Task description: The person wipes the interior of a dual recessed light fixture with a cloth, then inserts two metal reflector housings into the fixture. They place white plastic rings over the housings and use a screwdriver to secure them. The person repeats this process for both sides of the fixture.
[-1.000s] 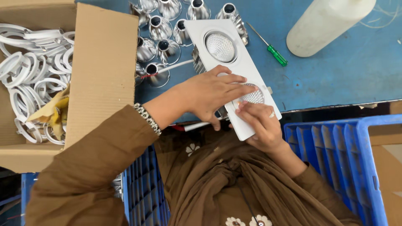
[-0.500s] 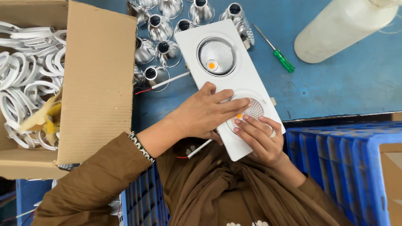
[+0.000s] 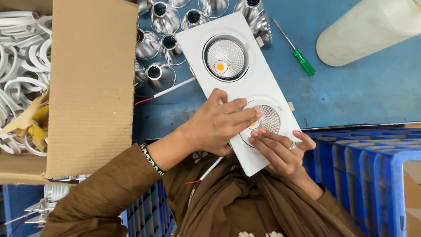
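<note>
head view: person at a blue table (image 3: 351,96), both hands on a white twin light fitting (image 3: 239,83)
fitting place: lies slanted on the table edge, near end overhanging toward the person's lap, far end among silver reflector cups (image 3: 160,48)
left hand (image 3: 215,125): fingers together, laid flat over the frame beside the near lamp (image 3: 265,118), pressing down, not wrapped round
right hand (image 3: 278,149): under the near end, fingertips up on the lamp rim, thumb hidden, pinching edge loosely; ring on one finger
handling: judged light, stiff frame, smooth painted face, likely slippery; ribbed lamp faces look easy to scratch; wires (image 3: 166,91) trail off the side and could snag
where to hold: best by the long frame edges or the flat between the two lamps, off the lens faces
nearby: green screwdriver (image 3: 302,59), white plastic bottle (image 3: 364,30), cardboard box (image 3: 87,87) of white rings, blue crate (image 3: 368,175)
change from earlier frame: fitting sits a little further up the table, both lamps now clearer; left fingers reach further over the near lamp; right hand slid lower along the end
</note>
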